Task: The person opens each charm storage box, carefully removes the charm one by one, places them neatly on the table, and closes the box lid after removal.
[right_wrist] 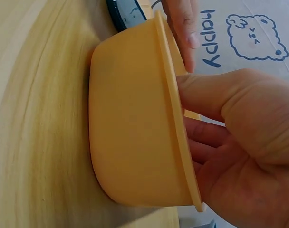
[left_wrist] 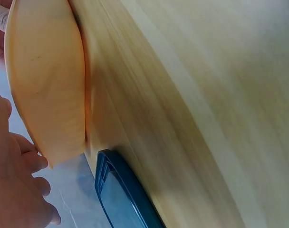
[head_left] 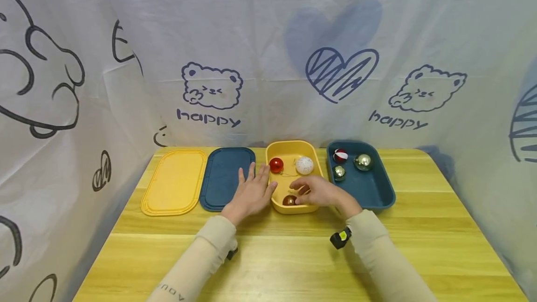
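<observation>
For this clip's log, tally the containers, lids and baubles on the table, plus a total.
Containers: 2 (yellow container, dark blue container)
Lids: 2 (yellow lid, dark blue lid)
Baubles: 6 visible (red bauble, speckled white bauble, brown bauble, striped red-and-white bauble, larger gold bauble, smaller gold bauble)
Total: 10 visible

Two lids [head_left: 174, 181] left of two bins [head_left: 369, 192] on table [head_left: 293, 269]; balls [head_left: 304, 165] inside bins

Cream sleeves [head_left: 386, 257], black wrist cameras [head_left: 338, 239]
</observation>
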Available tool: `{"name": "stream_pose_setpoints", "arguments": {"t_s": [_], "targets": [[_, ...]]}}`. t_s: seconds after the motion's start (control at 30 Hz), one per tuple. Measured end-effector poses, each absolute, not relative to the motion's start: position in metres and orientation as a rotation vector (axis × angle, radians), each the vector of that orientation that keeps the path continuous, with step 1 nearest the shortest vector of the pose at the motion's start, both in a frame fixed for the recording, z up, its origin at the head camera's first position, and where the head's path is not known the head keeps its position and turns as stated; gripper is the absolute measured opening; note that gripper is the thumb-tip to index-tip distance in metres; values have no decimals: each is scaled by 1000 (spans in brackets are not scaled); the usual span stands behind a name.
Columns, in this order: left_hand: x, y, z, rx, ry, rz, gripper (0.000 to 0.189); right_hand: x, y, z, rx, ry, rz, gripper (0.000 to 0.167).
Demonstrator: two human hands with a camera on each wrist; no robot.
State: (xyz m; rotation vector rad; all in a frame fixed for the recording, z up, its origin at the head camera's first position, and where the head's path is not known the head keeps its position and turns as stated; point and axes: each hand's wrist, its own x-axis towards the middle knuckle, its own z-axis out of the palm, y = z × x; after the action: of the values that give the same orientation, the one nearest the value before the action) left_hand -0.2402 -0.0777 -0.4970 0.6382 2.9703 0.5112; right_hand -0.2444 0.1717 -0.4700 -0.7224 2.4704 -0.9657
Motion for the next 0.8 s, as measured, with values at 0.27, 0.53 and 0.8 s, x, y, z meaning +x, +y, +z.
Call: {"name": "stream_pose_setpoints", "arguments": {"t_s": [0.27, 0.53, 0.8], "targets": [[-243, -76, -500, 644, 2993, 352, 68, -251, 168, -473, -742, 2479, -907, 44], [-245, -78, -502, 645, 2986, 351, 68, -254, 160, -478, -770, 2535, -837, 42], [-245, -80, -505, 662, 2998, 400, 67, -253, 151, -482, -702, 2561, -895, 35]]}}
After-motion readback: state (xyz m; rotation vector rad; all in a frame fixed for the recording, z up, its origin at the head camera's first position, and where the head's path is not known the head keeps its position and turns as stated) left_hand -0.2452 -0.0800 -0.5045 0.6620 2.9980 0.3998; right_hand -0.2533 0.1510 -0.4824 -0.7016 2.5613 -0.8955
